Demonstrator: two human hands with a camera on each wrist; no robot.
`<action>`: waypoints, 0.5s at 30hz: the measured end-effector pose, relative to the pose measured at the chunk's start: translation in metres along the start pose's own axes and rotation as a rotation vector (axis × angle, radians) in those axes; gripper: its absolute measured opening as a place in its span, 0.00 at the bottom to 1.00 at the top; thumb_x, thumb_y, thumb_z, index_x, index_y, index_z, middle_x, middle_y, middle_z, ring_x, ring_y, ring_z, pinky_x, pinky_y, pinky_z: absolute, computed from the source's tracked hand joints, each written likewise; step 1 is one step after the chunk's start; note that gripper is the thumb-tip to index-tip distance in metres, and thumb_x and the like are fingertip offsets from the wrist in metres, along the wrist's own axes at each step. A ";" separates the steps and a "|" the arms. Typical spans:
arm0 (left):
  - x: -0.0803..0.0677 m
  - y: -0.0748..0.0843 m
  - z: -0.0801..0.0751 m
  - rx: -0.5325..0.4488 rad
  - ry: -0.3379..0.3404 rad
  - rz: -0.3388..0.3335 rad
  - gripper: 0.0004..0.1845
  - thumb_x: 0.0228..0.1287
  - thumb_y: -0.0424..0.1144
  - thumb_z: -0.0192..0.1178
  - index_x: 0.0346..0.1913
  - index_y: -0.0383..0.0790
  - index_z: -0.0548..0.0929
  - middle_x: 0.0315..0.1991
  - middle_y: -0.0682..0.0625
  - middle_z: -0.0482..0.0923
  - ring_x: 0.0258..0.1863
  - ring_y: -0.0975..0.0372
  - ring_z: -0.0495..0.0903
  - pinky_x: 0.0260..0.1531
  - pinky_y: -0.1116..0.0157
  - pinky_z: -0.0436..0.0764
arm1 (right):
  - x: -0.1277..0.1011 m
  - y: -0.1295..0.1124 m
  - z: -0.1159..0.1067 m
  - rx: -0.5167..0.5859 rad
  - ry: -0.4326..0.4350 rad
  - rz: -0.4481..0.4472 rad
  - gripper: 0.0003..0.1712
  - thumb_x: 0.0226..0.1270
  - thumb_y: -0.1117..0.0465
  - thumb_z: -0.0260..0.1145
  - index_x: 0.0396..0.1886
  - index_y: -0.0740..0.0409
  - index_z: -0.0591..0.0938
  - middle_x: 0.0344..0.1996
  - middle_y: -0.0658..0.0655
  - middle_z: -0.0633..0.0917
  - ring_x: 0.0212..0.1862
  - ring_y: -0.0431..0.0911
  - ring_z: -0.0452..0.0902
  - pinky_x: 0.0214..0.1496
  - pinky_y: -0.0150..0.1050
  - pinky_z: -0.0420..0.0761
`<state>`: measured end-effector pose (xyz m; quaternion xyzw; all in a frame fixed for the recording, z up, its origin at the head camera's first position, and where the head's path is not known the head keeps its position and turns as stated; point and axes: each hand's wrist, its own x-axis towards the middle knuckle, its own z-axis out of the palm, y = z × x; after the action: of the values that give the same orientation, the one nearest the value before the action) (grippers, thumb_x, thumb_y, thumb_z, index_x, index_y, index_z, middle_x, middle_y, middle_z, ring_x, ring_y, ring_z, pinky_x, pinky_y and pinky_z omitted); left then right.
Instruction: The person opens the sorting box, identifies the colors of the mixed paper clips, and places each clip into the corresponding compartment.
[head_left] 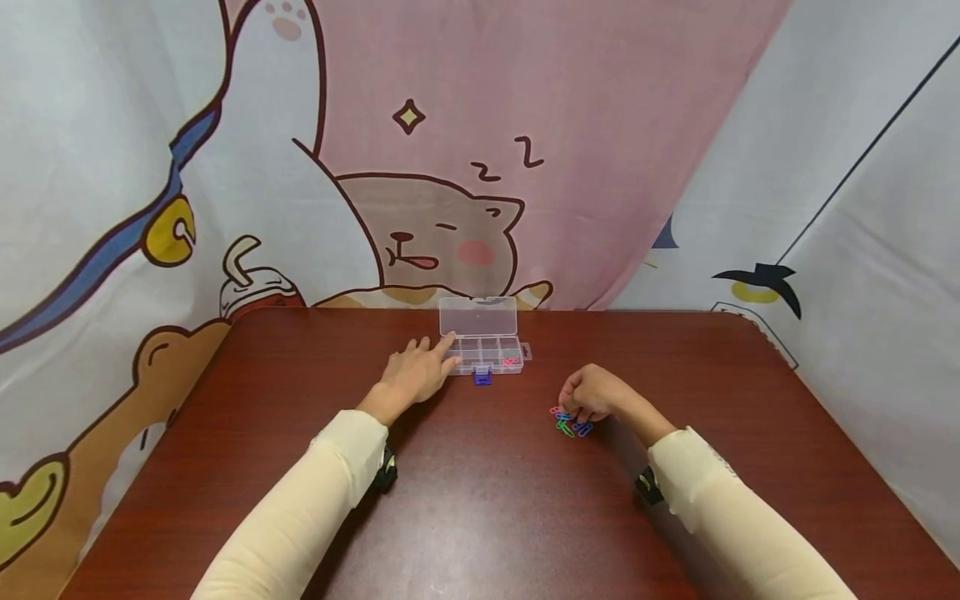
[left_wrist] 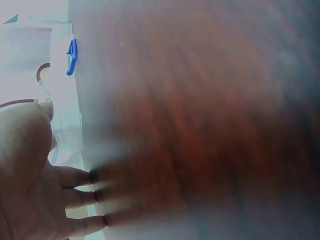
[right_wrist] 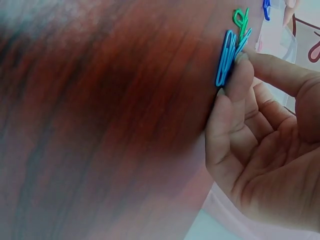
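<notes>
My right hand (head_left: 592,393) is at a small group of paper clips on the table. In the right wrist view its thumb and forefinger pinch the end of a blue paper clip (right_wrist: 243,44). Right beside it lie another blue clip (right_wrist: 226,60) and a green clip (right_wrist: 240,20); a pink clip (head_left: 555,410) shows in the head view. At the left side of a clear compartment box (head_left: 481,344), my left hand (head_left: 414,372) lies with fingers spread, thumb and forefinger at its edge. Pink clips (head_left: 511,361) sit in the box's front right compartment.
The box's clear lid (head_left: 477,317) stands raised at the back, and its blue latch (head_left: 482,377) hangs at the front. A brown wooden table (head_left: 480,492) spreads beneath everything. Behind it hangs a cartoon-printed curtain (head_left: 600,125).
</notes>
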<state>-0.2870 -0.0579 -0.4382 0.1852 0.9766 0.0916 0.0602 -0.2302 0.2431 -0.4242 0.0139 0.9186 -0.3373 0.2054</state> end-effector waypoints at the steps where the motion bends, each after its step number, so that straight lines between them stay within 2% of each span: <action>1: 0.000 0.000 0.000 0.001 0.000 0.000 0.33 0.76 0.62 0.34 0.78 0.56 0.51 0.72 0.36 0.60 0.72 0.41 0.59 0.63 0.40 0.64 | 0.000 0.000 0.000 -0.003 -0.003 0.000 0.04 0.61 0.67 0.67 0.27 0.60 0.84 0.19 0.51 0.84 0.23 0.43 0.81 0.25 0.39 0.77; 15: 0.000 -0.001 0.000 0.003 0.002 0.001 0.33 0.76 0.62 0.34 0.78 0.57 0.50 0.72 0.36 0.60 0.72 0.41 0.59 0.63 0.40 0.65 | 0.001 -0.001 -0.001 -0.017 -0.017 0.021 0.06 0.62 0.64 0.69 0.26 0.60 0.84 0.20 0.51 0.83 0.23 0.42 0.79 0.25 0.37 0.77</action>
<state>-0.2874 -0.0585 -0.4388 0.1860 0.9766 0.0902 0.0590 -0.2314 0.2430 -0.4231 0.0190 0.9196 -0.3272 0.2168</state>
